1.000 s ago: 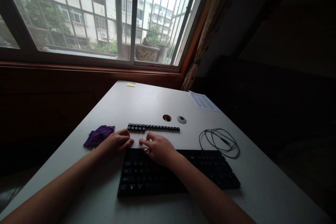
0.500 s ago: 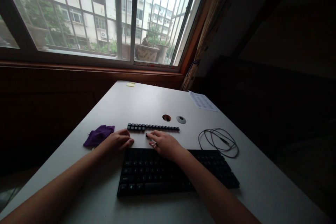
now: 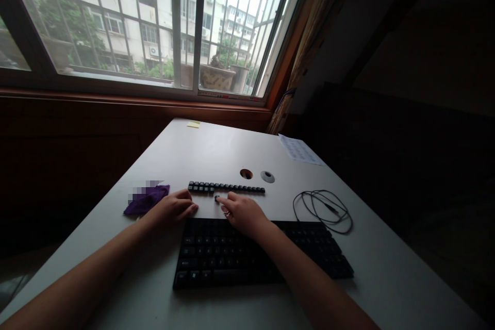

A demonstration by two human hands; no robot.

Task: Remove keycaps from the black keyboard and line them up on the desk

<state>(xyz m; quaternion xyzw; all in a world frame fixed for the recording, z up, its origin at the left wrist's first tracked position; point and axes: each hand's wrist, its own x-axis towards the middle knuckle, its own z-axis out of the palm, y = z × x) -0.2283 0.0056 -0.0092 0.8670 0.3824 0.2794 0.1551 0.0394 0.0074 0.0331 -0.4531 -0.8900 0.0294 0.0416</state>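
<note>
A black keyboard lies on the white table in front of me. A row of loose black keycaps lies on the table beyond it. My right hand reaches past the keyboard's far edge and pinches a single dark keycap at its fingertips, just below the row. A small ring-like tool sits at its fingers. My left hand rests flat at the keyboard's far left corner, holding nothing. A purple cloth lies just left of it.
The keyboard's coiled black cable lies to the right. A cable hole and its round cap sit beyond the keycaps. A printed sheet and a yellow note lie near the far edge, under a barred window.
My right hand has moved from the keyboard's top rows forward onto the table, carrying a keycap toward the row of loose ones. My left hand has stayed in place.
</note>
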